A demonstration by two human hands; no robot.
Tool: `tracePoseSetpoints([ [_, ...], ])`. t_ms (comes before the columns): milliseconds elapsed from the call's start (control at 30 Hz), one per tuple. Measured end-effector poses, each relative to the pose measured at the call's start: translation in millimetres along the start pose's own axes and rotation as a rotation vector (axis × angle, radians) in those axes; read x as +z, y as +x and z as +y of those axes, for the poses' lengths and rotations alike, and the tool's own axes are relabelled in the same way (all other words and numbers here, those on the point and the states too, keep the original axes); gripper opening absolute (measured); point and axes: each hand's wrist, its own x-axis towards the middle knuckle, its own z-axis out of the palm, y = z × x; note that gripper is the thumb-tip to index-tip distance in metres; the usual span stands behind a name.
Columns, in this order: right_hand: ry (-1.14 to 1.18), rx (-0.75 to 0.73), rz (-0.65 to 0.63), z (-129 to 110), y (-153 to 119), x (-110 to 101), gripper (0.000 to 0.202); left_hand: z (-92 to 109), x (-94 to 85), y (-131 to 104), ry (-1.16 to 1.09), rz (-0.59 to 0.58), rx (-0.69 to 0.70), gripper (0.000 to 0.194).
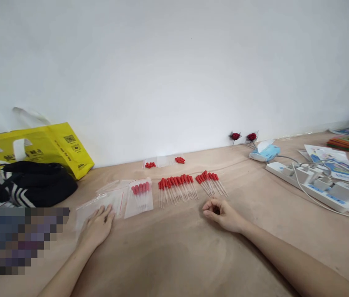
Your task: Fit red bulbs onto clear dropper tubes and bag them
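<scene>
My left hand (98, 225) lies palm down, fingers spread, on clear plastic bags (84, 209) at the left. To its right is a clear bag (147, 204) holding several droppers with red bulbs (140, 189). A row of red-bulbed glass droppers (177, 187) lies at the middle, with a smaller group (211, 183) to its right. My right hand (219, 212) rests on the table just below that smaller group, its fingers curled with a gap between thumb and fingers and nothing visible inside. Behind the droppers, loose red bulbs (150, 165) lie on small clear bags.
On the left are a yellow bag (66, 150) and a black bag (43, 185) on the brown table (149, 255). To the right are a white power strip (313, 185) with cables, a blue tissue pack (265, 152), papers (336, 163) and two dark red roses (251, 136) by the wall.
</scene>
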Motion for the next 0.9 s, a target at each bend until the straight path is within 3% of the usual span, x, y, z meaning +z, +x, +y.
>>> tracePoseSetpoints([
  [100,0.01,-0.004,0.001,-1.6,0.3,0.0,0.01,-0.5,-4.6,1.3,-0.085,0.07,-0.018,0.051],
  [167,0.013,-0.006,0.0,-2.3,0.8,-0.2,0.01,7.6,-13.1,-7.2,-0.179,0.228,-0.01,0.051],
  [233,0.012,-0.007,0.008,-2.4,1.4,-0.1,0.01,26.9,-23.8,-25.7,-0.27,0.438,0.119,0.048],
  [267,0.017,-0.003,0.015,-2.2,1.7,0.0,0.011,40.5,-28.9,-37.9,-0.322,0.478,0.238,0.047],
  [300,0.031,0.004,0.025,-1.7,2.1,0.3,0.013,55.7,-33.4,-51.0,-0.365,0.45,0.381,0.045],
  [333,0.056,0.012,0.038,-1.2,2.5,0.4,0.015,71.4,-37.0,-64.1,-0.393,0.347,0.562,0.044],
  [433,0.164,0.048,0.088,0.8,3.7,-0.1,0.023,110.4,-41.9,-93.2,-0.352,-0.233,1.09,0.038],
  [500,0.207,0.07,0.124,1.3,4.3,-1.8,0.026,122.6,-40.3,-99.9,-0.356,-0.405,1.229,0.044],
  [567,0.197,0.073,0.141,0.6,4.2,-4.1,0.028,124.2,-35.6,-99.1,-0.385,-0.405,1.212,0.05],
  [733,0.041,-0.037,0.018,-6.6,-0.6,-6.3,0.025,116.3,-20.2,-95.2,-0.336,-0.215,0.961,0.044],
  [900,-0.094,-0.162,-0.164,-14.4,-6.4,-6.2,0.026,124.8,-22.4,-90.0,-0.257,-0.365,1.038,0.052],
])
